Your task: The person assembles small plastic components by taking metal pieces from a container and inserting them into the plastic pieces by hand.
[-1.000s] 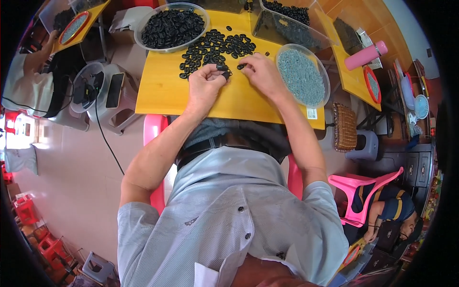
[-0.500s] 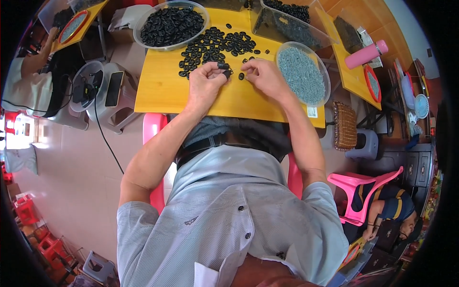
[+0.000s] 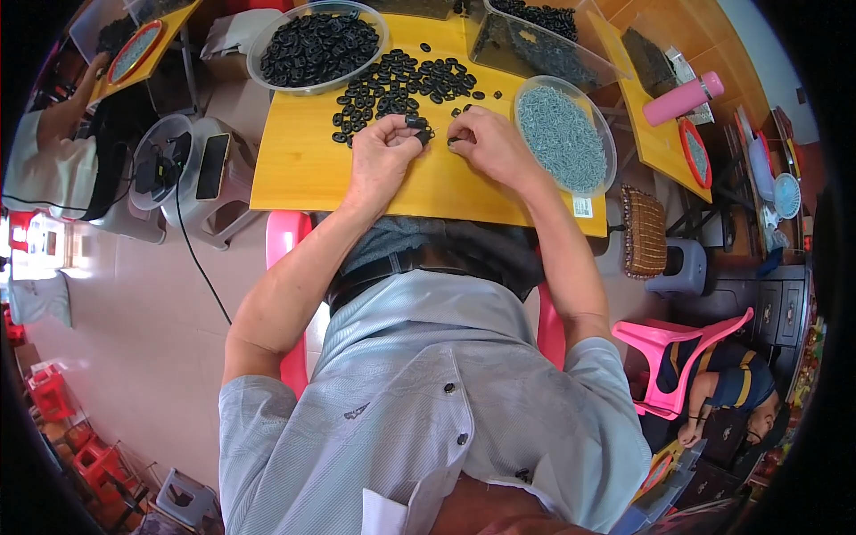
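Your left hand (image 3: pixel 382 160) is bent at the yellow table (image 3: pixel 308 178), thumb and forefinger drawn close around a small black item (image 3: pixel 423 137). Black shows at both fingertips, and you cannot tell from this view where the item ends and any covering on the fingers begins; a tiny dark loop seems to stand out on its right side. Your right hand (image 3: pixel 492 147) is curled a little way to the right, well clear of the left, with thumb and forefinger tips pinching a black oval piece (image 3: pixel 453 140). Most of that piece hides behind your fingertips, so only a dark edge shows.

Its look is easier to read in the loose black pieces (image 3: pixel 383 82) lying just beyond your left hand: small, rounded ovals, black all over, with a slight gloss and an opening or hollow in the middle. They lie flat, some overlapping, and thin out into single ovals toward the edges of the spread. More of the same kind fill the clear round bowl (image 3: pixel 303 90) at the far left of the tabletop. Beyond your right hand, dark pieces sit in a clear rectangular tub (image 3: pixel 489 49). Close to your right wrist, a clear oval dish (image 3: pixel 610 147) holds a heap of thin grey-blue pieces (image 3: pixel 562 138).
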A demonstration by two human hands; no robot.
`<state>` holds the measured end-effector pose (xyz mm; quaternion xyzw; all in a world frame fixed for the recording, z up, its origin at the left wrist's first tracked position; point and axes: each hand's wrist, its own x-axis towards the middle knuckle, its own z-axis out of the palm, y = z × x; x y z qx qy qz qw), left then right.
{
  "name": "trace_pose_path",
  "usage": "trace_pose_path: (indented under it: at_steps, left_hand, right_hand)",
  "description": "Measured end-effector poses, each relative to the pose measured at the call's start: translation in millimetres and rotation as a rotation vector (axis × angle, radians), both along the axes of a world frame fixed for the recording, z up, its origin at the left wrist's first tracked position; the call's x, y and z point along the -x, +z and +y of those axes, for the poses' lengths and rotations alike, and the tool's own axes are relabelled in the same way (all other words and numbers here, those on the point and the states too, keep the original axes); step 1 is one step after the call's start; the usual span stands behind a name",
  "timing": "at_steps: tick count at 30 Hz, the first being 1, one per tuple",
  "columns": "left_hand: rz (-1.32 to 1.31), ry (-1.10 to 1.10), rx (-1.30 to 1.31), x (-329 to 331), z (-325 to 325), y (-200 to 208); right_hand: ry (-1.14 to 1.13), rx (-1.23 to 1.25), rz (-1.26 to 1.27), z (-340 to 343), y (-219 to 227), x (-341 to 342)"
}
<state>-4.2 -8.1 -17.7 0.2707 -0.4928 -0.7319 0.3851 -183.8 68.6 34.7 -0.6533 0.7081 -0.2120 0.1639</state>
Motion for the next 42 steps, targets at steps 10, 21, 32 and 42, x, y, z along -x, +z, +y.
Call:
trace_pose_path:
  at_steps: [10,21,32,42]
  left_hand:
    - [-0.036,-0.004,0.044,-1,1,4]
    - [-0.071,0.000,0.082,-1,5,10]
    - [-0.155,-0.013,0.120,0,4,6]
    - [-0.209,-0.026,0.139,-1,4,9]
  right_hand:
    - [-0.089,0.055,-0.218,7,2,-5]
    - [-0.130,0.168,-0.889,9,-7,-6]
    - [-0.175,0.035,-1.166,10,-5,-7]
    - [-0.155,0.054,-1.121,10,-8,-8]
